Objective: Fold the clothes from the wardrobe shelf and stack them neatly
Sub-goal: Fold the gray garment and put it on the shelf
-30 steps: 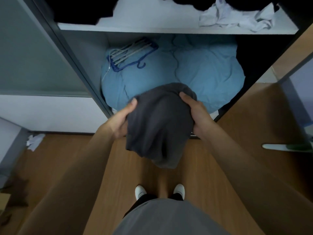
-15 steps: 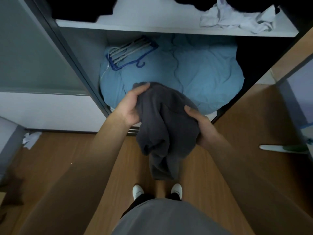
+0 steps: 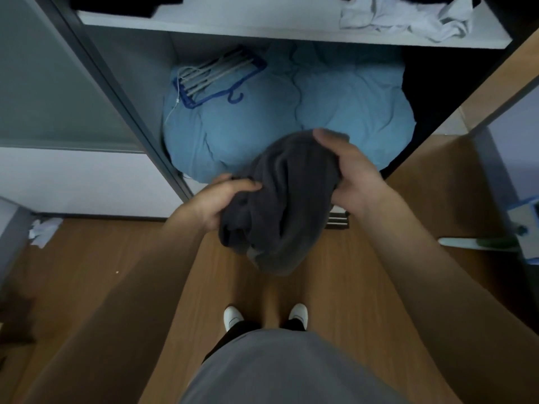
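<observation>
Since half a second ago the two hands have swapped heights: the left hand [image 3: 226, 199] has dropped from the top edge of the cloth to its lower left side, and the right hand [image 3: 354, 176] has risen to the top edge. The dark grey garment [image 3: 287, 205] has bunched up shorter between them.

That garment is one piece of soft, matt, charcoal cloth, rumpled into thick folds. It has a rounded hump at 12 o'clock and a loose lobe hanging at 6 o'clock. It is held in the air at the centre of the view, in front of the open wardrobe and above the wooden floor [image 3: 122, 287]. The left hand grips it at 9 o'clock with its fingers curled over a fold. The right hand grasps it at 2 o'clock, with the thumb lying over the upper edge.

One crumpled white garment [image 3: 408, 18] lies on the white shelf [image 3: 248, 27] at 1 o'clock. Below the shelf, at 12 o'clock, sits one puffy blue bedding bundle [image 3: 344, 112]. One blue hanger [image 3: 233, 91] lies on its left part, along with several pale hangers too blurred to count. One white crumpled scrap [image 3: 43, 231] lies on the floor at 9 o'clock. Two white shoes [image 3: 232, 316] show at 6 o'clock.
</observation>
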Available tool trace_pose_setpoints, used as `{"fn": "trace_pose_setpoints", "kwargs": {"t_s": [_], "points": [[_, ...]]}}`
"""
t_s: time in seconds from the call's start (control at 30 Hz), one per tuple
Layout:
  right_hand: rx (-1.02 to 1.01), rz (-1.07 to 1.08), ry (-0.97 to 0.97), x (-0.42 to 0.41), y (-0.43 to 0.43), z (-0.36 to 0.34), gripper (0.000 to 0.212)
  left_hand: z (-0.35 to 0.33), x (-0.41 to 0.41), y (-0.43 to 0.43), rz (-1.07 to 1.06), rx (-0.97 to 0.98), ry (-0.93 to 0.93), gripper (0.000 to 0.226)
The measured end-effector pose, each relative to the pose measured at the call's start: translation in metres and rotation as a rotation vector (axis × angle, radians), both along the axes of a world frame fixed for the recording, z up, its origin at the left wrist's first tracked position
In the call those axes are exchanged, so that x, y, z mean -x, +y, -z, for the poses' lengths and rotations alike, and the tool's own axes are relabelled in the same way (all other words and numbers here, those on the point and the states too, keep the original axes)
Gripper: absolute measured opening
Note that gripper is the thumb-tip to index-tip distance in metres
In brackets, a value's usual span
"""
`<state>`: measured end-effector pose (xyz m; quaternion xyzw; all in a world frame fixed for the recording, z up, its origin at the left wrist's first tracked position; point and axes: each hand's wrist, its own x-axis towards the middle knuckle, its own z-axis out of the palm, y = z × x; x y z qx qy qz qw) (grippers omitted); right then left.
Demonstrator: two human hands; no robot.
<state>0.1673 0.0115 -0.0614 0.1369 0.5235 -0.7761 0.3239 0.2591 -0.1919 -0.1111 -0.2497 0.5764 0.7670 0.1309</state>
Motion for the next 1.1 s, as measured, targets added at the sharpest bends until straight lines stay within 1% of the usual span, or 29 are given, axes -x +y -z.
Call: {"fn": "trace_pose_setpoints", "kwargs": {"t_s": [0.03,0.1,0.17,0.23,0.3,0.37,0.4,0.5,0.53,0.6,0.63,0.7,0.73,0.77,0.8,0.83,0.9,1.0,1.07,1.1], "points": [[0.028,-0.015,0.038,0.001,0.006,-0.001,0.061,-0.006,0.003,0.001,-0.044,-0.076,0.028,0.031],[-0.002,-0.079,0.058,-0.007,0.013,0.004,0.066,-0.017,0.008,0.003,-0.071,-0.203,0.057,0.025],[0.013,-0.119,-0.006,-0.024,0.013,0.017,0.067,-0.026,0.011,0.004,-0.084,-0.247,0.057,0.024],[0.045,-0.117,-0.025,-0.036,0.009,0.026,0.064,-0.028,0.013,0.003,-0.119,-0.262,0.053,0.027],[0.057,-0.061,0.009,-0.036,0.006,0.028,0.056,-0.021,0.01,-0.004,-0.202,-0.324,0.051,0.037],[0.061,0.002,0.009,-0.034,0.005,0.025,0.047,-0.007,0.002,-0.015,-0.289,-0.412,0.034,0.06],[0.064,0.018,0.0,-0.033,0.004,0.023,0.044,0.0,-0.003,-0.02,-0.298,-0.429,0.033,0.067],[0.048,-0.005,-0.022,-0.033,-0.001,0.018,0.039,0.018,-0.016,-0.02,-0.229,-0.423,-0.01,0.07],[0.046,-0.017,-0.021,-0.032,-0.004,0.016,0.039,0.02,-0.018,-0.016,-0.181,-0.415,-0.013,0.067],[0.039,-0.043,-0.003,-0.031,-0.01,0.011,0.036,0.016,-0.019,-0.005,-0.083,-0.371,-0.003,0.052],[0.023,-0.066,0.012,-0.031,-0.013,0.01,0.032,0.011,-0.016,0.002,-0.045,-0.3,-0.006,0.042],[-0.062,-0.122,0.061,-0.028,-0.017,0.009,0.021,0.0,-0.005,0.015,-0.017,-0.06,-0.02,0.027],[-0.113,-0.146,0.088,-0.026,-0.016,0.008,0.017,-0.005,0.002,0.02,-0.061,0.067,-0.037,0.026],[-0.152,-0.163,0.105,-0.024,-0.014,0.007,0.016,-0.008,0.008,0.022,-0.126,0.135,-0.042,0.026],[-0.174,-0.167,0.111,-0.022,-0.011,0.007,0.019,-0.012,0.013,0.022,-0.188,0.119,-0.047,0.027],[-0.176,-0.158,0.104,-0.019,-0.006,0.008,0.024,-0.016,0.017,0.022,-0.241,0.06,-0.055,0.028],[-0.108,-0.128,0.057,-0.017,0.006,0.011,0.03,-0.02,0.023,0.018,-0.304,-0.036,-0.069,0.03],[-0.016,-0.043,-0.016,-0.022,0.014,0.016,0.031,-0.02,0.028,0.01,-0.323,-0.058,-0.049,0.03],[0.013,0.004,-0.046,-0.025,0.012,0.016,0.034,-0.016,0.027,0.004,-0.312,-0.139,-0.031,0.032],[0.03,0.023,-0.049,-0.025,0.01,0.015,0.034,-0.011,0.024,0.0,-0.288,-0.179,-0.036,0.038]]}}
